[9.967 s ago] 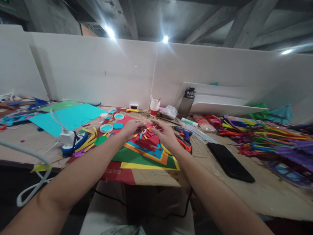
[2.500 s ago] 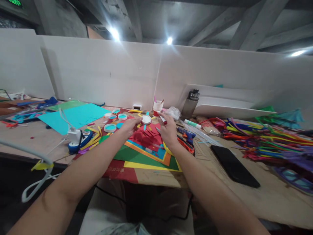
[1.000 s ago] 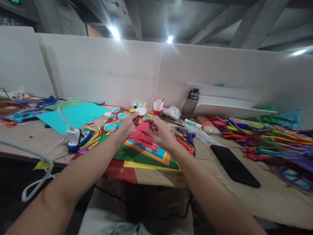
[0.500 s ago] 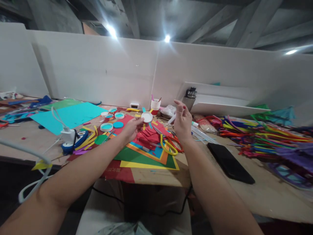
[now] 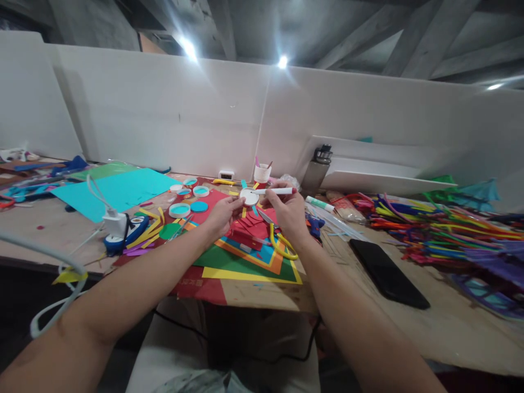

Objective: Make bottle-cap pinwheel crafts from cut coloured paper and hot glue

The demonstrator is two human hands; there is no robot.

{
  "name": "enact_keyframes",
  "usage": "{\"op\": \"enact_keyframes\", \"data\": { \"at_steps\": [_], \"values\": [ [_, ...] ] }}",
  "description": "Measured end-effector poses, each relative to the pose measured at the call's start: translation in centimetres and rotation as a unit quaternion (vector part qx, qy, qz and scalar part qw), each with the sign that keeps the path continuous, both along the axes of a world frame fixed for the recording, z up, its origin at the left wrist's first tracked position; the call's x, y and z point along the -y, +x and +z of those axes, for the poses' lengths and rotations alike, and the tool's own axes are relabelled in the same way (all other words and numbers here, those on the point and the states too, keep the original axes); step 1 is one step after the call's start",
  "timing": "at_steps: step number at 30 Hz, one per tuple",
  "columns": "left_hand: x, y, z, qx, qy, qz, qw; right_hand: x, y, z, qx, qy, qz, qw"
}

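Note:
My left hand (image 5: 225,217) pinches a small white disc (image 5: 249,200) by its left edge, above the heap of paper. Blue and yellow paper strips stick out around the disc. In my right hand (image 5: 289,210) is a white marker (image 5: 279,191) with a red end, held almost level. Its dark tip lies over the face of the disc; whether it touches I cannot tell. Below the hands are red paper pieces (image 5: 250,225) and scissors with yellow handles (image 5: 282,248), partly hidden by my right hand.
Left of the hands stand round tubs with blue insides (image 5: 179,210) and a blue disc (image 5: 199,207). A paper cup (image 5: 262,173) holds pens behind. To the right are a glue stick (image 5: 320,204), a black phone (image 5: 388,273) and bundled pipe cleaners (image 5: 434,229).
My right hand has come left and down to the disc, and the marker now shows plainly in it. My left hand has shifted slightly right with the disc.

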State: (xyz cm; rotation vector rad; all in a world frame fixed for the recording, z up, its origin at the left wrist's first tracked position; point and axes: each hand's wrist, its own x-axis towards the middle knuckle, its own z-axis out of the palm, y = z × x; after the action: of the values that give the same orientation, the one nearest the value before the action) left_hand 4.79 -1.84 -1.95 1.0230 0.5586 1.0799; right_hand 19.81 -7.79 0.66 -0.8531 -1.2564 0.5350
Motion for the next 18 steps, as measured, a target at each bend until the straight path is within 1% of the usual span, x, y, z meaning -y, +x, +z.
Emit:
{"op": "enact_keyframes", "data": {
  "at_steps": [2,4,10,15,18],
  "values": [
    [0.09,0.03,0.03,-0.004,-0.002,-0.001,1.000,0.25,-0.23,0.07,0.002,0.004,0.013,1.000],
    [0.08,0.06,-0.01,-0.009,0.000,-0.004,1.000,0.34,-0.31,0.05,0.024,0.011,0.012,1.000],
    [0.13,0.16,-0.06,-0.019,0.023,-0.018,0.999,0.47,-0.23,-0.15,0.144,0.057,-0.084,0.984],
    [0.55,0.28,0.26,-0.016,0.036,-0.020,0.999,0.93,-0.34,0.17,0.172,0.072,-0.086,0.979],
    [0.78,0.31,0.50,-0.008,0.035,-0.023,0.999,0.90,-0.34,0.12,0.177,0.063,-0.096,0.977]
  ]
}}
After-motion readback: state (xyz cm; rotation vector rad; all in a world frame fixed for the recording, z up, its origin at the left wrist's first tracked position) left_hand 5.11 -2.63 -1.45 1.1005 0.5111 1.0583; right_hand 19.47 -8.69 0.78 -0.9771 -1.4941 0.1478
